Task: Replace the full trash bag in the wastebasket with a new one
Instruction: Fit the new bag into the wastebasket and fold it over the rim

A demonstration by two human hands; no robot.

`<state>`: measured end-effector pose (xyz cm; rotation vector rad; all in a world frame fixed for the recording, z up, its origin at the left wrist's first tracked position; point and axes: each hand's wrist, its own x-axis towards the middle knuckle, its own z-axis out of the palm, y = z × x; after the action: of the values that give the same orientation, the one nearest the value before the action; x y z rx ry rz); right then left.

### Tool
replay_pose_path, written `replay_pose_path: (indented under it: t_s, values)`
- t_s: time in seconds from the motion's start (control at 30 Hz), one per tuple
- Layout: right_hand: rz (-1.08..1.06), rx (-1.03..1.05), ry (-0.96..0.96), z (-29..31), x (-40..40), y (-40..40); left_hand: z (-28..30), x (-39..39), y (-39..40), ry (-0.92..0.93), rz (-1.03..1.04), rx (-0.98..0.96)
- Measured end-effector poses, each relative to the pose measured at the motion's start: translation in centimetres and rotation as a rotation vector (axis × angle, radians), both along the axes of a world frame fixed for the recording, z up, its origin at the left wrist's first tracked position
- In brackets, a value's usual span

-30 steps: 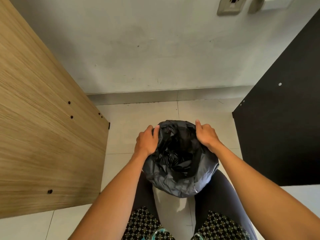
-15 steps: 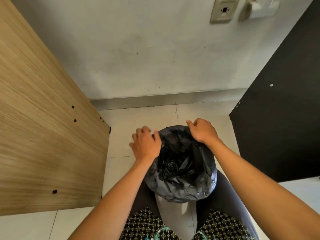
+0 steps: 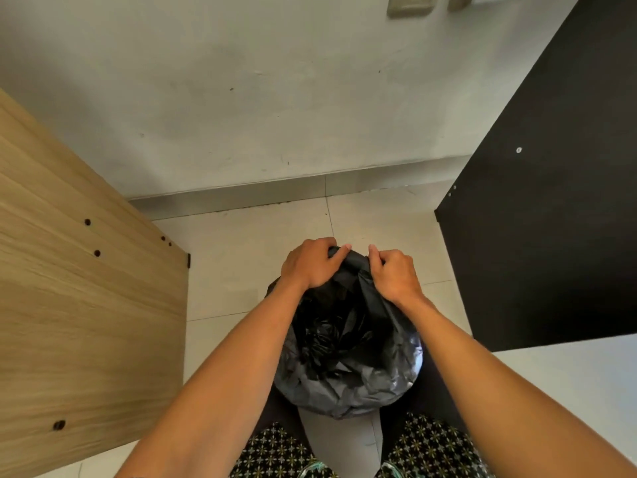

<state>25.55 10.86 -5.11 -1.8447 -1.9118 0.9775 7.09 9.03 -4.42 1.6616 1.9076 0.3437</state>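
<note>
The far rim of the black trash bag [image 3: 348,346] is being gripped by the curled fingers of the left hand [image 3: 308,265] and right hand [image 3: 394,276], side by side.

You are standing in a room of a home or a small office, in a narrow gap between two pieces of flat-pack furniture. On your left is a light wood-grain panel [image 3: 79,305] with dark screw holes showing, the side of a desk or cabinet. On your right is a black panel [image 3: 551,219] with small pale fittings. Under you is a floor of large pale tiles [image 3: 248,246] with a grey skirting strip [image 3: 241,198] along a scuffed whitish wall [image 3: 275,98]. A wall socket plate [image 3: 410,3] sits at the top edge. Your patterned slippers [image 3: 275,450] suggest an indoor, lived-in place.
</note>
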Motion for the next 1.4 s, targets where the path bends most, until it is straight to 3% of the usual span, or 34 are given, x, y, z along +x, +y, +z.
replay_pose_path:
  t_s: [0.13,0.23,0.33,0.43,0.5,0.6,0.7,0.9,1.03,1.17,1.33,1.4]
  values:
    - [0.192,-0.255,0.040,0.4,-1.1,1.9,-0.3,-0.4,-1.5,-0.020,0.148,-0.087]
    - [0.300,-0.274,0.026,0.7,-2.4,2.5,-0.6,-1.3,-2.7,-0.018,0.314,-0.191]
    - [0.312,-0.268,0.028,1.6,-2.9,2.8,0.0,-2.8,-3.4,0.061,0.348,-0.273]
    - [0.195,-0.373,0.013,2.6,-1.9,3.3,1.2,-3.4,-2.2,0.057,0.237,-0.155]
    - [0.084,-0.403,-0.056,2.8,-1.4,2.6,1.7,-2.7,-0.8,0.002,0.049,-0.072]
    - [-0.009,-0.300,-0.151,1.8,-1.3,0.0,1.4,-0.6,0.8,0.000,-0.273,-0.091]
    - [-0.079,-0.139,-0.130,0.3,-1.5,-2.0,0.4,0.9,1.0,0.085,-0.396,-0.088]
    - [0.003,-0.105,-0.102,0.1,-3.0,-1.2,-0.2,0.5,-0.2,0.038,-0.194,-0.071]
    - [0.200,-0.313,-0.107,0.1,-4.5,0.6,-0.6,0.0,-1.7,0.044,0.053,-0.112]
    - [0.244,-0.445,0.056,1.1,-4.6,2.3,-0.6,-1.6,-3.7,0.036,0.238,-0.156]
    - [0.225,-0.599,-0.183,3.2,-2.1,1.9,0.9,-2.7,-2.9,-0.079,0.134,-0.357]
    - [0.205,-0.531,-0.243,3.0,-1.5,0.5,1.2,-1.9,-2.5,-0.065,0.080,-0.398]
